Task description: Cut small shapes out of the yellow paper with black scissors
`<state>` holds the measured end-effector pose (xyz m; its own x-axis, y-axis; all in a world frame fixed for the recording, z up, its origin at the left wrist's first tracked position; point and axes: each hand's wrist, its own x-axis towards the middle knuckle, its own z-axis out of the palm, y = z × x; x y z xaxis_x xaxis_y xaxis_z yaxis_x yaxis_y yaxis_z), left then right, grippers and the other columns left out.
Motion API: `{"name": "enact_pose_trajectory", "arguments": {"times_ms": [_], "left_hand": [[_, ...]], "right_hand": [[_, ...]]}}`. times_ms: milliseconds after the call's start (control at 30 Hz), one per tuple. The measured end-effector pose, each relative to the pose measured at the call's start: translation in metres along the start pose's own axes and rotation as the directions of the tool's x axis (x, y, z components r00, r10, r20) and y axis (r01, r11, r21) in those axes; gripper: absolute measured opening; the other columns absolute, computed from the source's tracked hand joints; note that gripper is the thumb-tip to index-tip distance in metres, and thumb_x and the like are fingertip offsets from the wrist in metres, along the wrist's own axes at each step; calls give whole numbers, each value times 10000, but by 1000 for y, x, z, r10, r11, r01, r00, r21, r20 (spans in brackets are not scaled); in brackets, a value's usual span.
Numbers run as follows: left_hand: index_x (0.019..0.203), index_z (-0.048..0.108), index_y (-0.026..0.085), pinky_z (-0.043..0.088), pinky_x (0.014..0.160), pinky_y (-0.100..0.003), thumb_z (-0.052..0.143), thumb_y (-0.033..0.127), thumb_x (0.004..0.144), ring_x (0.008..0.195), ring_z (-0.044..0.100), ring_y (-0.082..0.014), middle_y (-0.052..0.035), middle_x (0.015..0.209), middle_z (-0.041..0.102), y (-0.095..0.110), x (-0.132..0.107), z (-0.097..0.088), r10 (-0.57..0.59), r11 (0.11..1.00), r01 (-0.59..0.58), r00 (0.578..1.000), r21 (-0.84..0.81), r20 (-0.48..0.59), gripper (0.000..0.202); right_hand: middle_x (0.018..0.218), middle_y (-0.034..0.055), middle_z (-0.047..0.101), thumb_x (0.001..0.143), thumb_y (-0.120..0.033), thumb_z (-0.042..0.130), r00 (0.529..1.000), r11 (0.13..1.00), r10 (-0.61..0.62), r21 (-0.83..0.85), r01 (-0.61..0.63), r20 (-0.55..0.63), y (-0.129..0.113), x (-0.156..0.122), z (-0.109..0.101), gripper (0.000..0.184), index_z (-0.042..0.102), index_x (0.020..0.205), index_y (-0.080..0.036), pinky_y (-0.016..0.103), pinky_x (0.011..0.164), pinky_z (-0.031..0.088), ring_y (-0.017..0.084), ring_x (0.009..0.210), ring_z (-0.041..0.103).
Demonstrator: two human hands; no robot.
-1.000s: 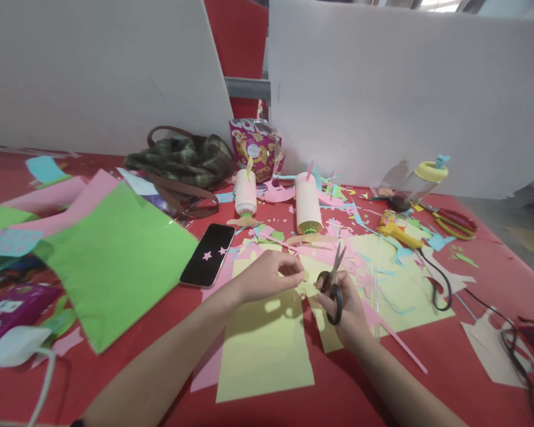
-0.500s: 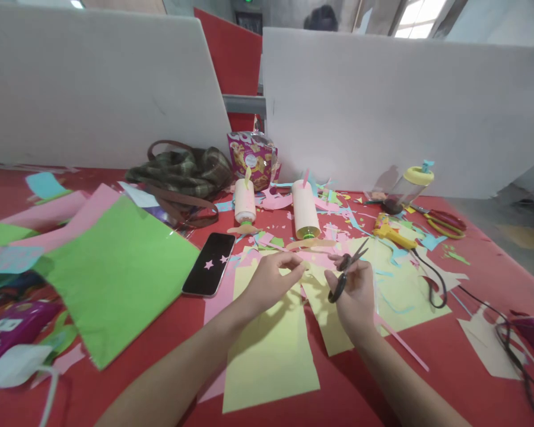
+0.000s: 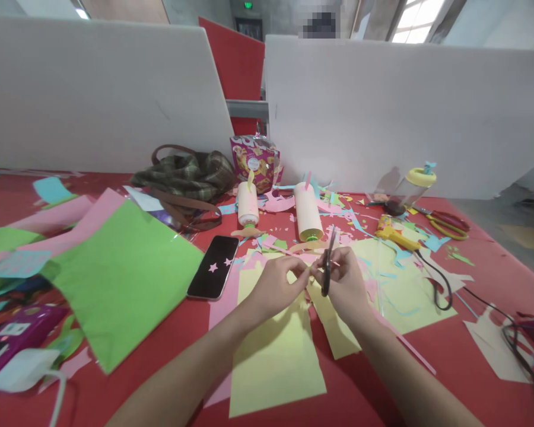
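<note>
My right hand [image 3: 347, 286] is closed round the handles of black scissors [image 3: 327, 263], whose blades point up and away from me. My left hand [image 3: 276, 284] is pinched on a small piece of paper that I cannot make out clearly, right beside the scissors; the two hands touch at the fingertips. Both hover over yellow paper sheets [image 3: 273, 362] lying on the red table [image 3: 169, 338]. Two paper-wrapped rolls [image 3: 307, 210] lie just beyond the hands.
A phone [image 3: 213, 267] with star cut-outs lies left of the hands, beside a large green sheet [image 3: 120, 279]. A plaid bag [image 3: 187, 175], snack packet [image 3: 254, 155], yellow glue gun [image 3: 394, 232] with cord, red scissors [image 3: 447, 222] and a lidded bottle [image 3: 412, 187] stand further back. White partitions [image 3: 382, 112] close off the far side.
My right hand has swung the scissors upright and brought them left against my left hand. The blades, open half a second ago, now look together. The camera view shifted slightly.
</note>
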<state>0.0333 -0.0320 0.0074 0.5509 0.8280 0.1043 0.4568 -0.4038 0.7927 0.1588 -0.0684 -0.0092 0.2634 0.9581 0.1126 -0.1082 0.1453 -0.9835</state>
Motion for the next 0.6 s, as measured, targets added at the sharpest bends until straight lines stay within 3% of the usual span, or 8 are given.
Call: {"name": "enact_pose_trajectory", "arguments": {"times_ms": [133,333,600], "left_hand": [[627,567,147,378,582,-213,439,305,763,610,522,-118,-16,647,611,-6,2,-9,51,993,-66,987,95,152,245],[716,613,142,376,631,-220,448,283,760,668,537,-129,-35,731,627,-15,3,-17,118,975,-177,926,134,359,221],[659,611,139,378,626,-212,453,255,746,643,536,-124,-24,708,630,-19,4,-17,118,984,-158,920,77,375,214]], "right_hand": [[635,-61,444,580,-33,553,968,986,100,-155,-65,230,-1,8,-10,309,330,672,-226,224,513,374,100,572,464],[599,-72,397,573,-54,552,911,933,197,-354,-61,363,-6,13,-16,294,313,635,-214,204,461,333,79,520,402],[581,-80,377,573,-74,558,895,933,206,-355,-58,395,-3,17,-16,301,301,637,-217,193,432,300,77,499,403]]}}
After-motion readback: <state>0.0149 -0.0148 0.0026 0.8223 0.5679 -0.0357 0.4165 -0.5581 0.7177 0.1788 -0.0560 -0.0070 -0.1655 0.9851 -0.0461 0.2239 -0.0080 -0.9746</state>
